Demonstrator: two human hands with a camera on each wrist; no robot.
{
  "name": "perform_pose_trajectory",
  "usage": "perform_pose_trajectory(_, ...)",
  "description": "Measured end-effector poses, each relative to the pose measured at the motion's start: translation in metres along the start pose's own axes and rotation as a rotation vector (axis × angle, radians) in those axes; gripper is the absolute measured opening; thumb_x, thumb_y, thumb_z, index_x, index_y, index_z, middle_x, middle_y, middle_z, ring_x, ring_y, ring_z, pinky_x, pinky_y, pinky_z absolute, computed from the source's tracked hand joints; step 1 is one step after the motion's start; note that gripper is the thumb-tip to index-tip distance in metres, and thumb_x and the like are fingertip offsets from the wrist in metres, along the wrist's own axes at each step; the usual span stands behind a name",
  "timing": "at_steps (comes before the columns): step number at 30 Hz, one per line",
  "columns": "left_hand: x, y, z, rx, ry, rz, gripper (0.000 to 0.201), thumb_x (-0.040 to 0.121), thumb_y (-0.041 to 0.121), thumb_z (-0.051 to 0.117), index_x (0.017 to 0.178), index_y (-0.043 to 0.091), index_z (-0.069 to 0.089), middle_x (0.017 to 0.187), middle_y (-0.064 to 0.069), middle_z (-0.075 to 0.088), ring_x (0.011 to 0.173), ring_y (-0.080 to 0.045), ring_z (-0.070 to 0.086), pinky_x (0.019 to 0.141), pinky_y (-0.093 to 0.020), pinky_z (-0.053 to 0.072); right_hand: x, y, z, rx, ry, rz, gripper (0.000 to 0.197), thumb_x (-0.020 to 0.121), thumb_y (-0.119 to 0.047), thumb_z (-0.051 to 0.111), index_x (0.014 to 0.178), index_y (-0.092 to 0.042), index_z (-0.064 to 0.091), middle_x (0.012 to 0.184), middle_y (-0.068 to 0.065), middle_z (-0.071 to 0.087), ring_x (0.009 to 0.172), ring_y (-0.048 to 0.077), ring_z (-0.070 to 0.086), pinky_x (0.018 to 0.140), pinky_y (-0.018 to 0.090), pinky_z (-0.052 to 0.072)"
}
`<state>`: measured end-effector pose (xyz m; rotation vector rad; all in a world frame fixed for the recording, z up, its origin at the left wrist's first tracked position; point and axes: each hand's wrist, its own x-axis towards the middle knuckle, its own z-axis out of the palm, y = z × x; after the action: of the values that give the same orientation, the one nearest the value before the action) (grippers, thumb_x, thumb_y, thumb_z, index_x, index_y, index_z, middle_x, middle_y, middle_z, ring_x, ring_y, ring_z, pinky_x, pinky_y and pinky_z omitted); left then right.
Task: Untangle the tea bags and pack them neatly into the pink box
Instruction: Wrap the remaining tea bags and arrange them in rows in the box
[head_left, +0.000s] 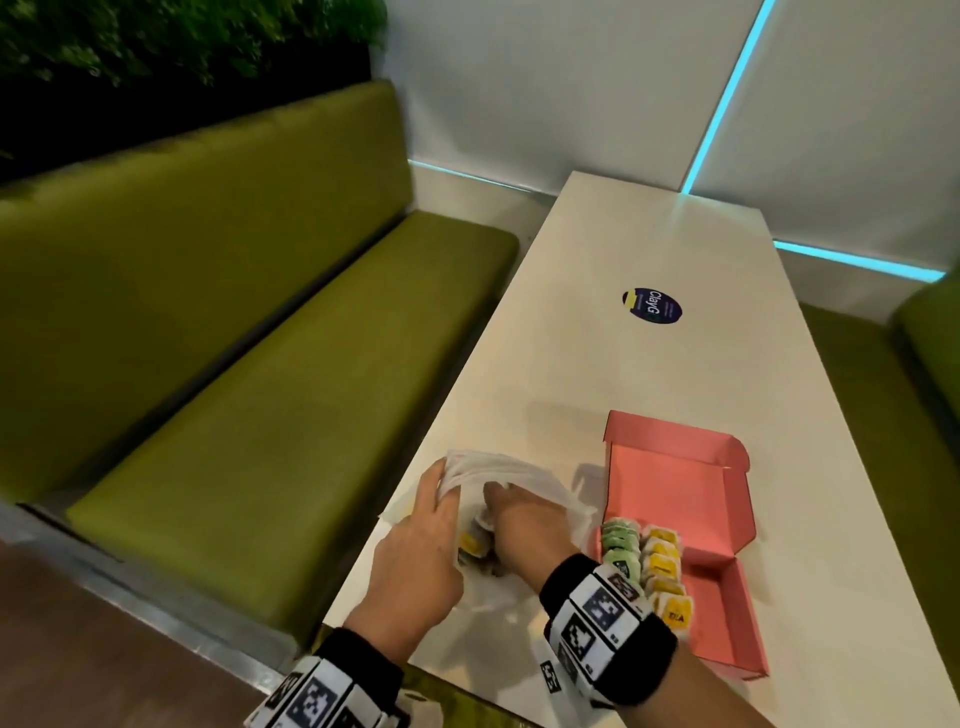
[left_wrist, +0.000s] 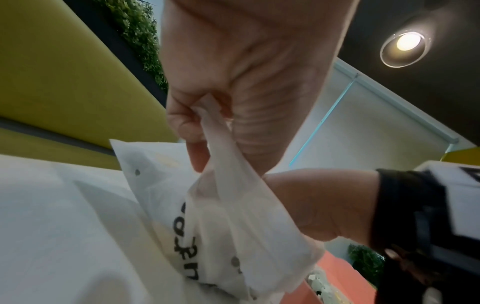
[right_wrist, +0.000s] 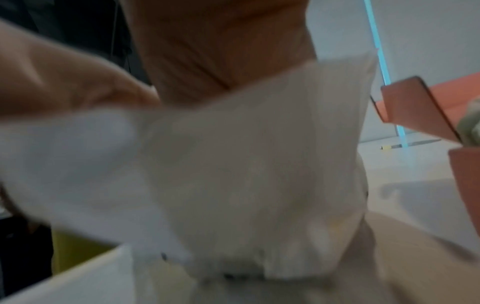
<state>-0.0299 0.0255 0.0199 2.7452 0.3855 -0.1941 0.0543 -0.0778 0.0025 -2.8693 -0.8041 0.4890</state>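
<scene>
A translucent white plastic bag (head_left: 524, 470) lies on the white table (head_left: 623, 374), left of the pink box (head_left: 685, 488). My left hand (head_left: 444, 480) pinches the bag's rim (left_wrist: 207, 123) and lifts it. My right hand (head_left: 493, 501) reaches into the bag's mouth, and its fingertips are hidden there. Loose tea bags (head_left: 470, 543), one yellow, show inside between my hands. In the box's near half stand a row of green tea bags (head_left: 621, 543) and a row of yellow tea bags (head_left: 665, 571). The right wrist view is blurred, filled by the bag (right_wrist: 259, 164).
The box's lid (head_left: 670, 441) lies open toward the far side. A round dark sticker (head_left: 651, 305) sits mid-table. A green bench (head_left: 260, 415) runs along the table's left edge, and another green seat (head_left: 924, 364) is at the right. The bag lies close to the table's left edge.
</scene>
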Motion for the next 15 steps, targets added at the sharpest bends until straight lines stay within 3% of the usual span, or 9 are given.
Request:
perform_pose_trajectory(3, 0.0, -0.002, -0.001, 0.004, -0.004, 0.012, 0.06, 0.082, 0.009, 0.052, 0.134, 0.024, 0.027, 0.155, 0.012, -0.006, 0.063, -0.016, 0.039, 0.04, -0.021, 0.02, 0.0, -0.002, -0.002, 0.068, 0.042, -0.08, 0.047, 0.087, -0.012, 0.054, 0.132, -0.016, 0.043, 0.134, 0.01, 0.049, 0.125, 0.029, 0.045, 0.104, 0.038, 0.037)
perform_pose_trajectory(6, -0.001, -0.003, -0.001, -0.004, -0.016, 0.037, 0.066, 0.083, 0.011, 0.053, 0.139, 0.025, 0.022, 0.155, 0.013, -0.006, 0.061, -0.014, 0.04, 0.043, -0.022, 0.024, -0.001, -0.013, 0.004, 0.038, 0.061, -0.228, 0.04, 0.083, -0.013, 0.058, 0.122, -0.016, 0.054, 0.121, 0.009, 0.054, 0.11, 0.029, 0.056, 0.093, 0.039, 0.047)
perform_pose_trajectory(8, -0.001, -0.003, -0.001, -0.019, -0.033, 0.047, 0.065, 0.082, 0.011, 0.056, 0.137, 0.025, 0.024, 0.155, 0.013, -0.008, 0.065, -0.016, 0.047, 0.049, -0.02, 0.026, -0.002, -0.019, 0.012, 0.016, -0.007, -0.21, 0.043, 0.083, -0.016, 0.059, 0.126, -0.015, 0.049, 0.123, 0.01, 0.048, 0.103, 0.031, 0.057, 0.085, 0.038, 0.049)
perform_pose_trajectory(12, -0.005, -0.003, -0.002, -0.014, -0.069, 0.046, 0.063, 0.083, 0.013, 0.058, 0.136, 0.024, 0.025, 0.155, 0.013, -0.01, 0.066, -0.014, 0.043, 0.05, -0.02, 0.027, -0.002, -0.021, 0.027, -0.102, -0.166, -0.099, 0.054, 0.086, -0.029, 0.057, 0.135, -0.021, 0.037, 0.138, 0.008, 0.028, 0.123, 0.032, 0.041, 0.103, 0.044, 0.037)
perform_pose_trajectory(15, -0.007, -0.004, -0.003, 0.012, -0.094, 0.017, 0.061, 0.083, 0.01, 0.056, 0.134, 0.024, 0.024, 0.155, 0.013, -0.012, 0.066, -0.014, 0.042, 0.044, -0.02, 0.024, -0.003, -0.021, 0.031, -0.043, -0.1, -0.115, 0.042, 0.089, -0.022, 0.053, 0.13, -0.02, 0.045, 0.132, 0.009, 0.035, 0.116, 0.031, 0.047, 0.098, 0.039, 0.038)
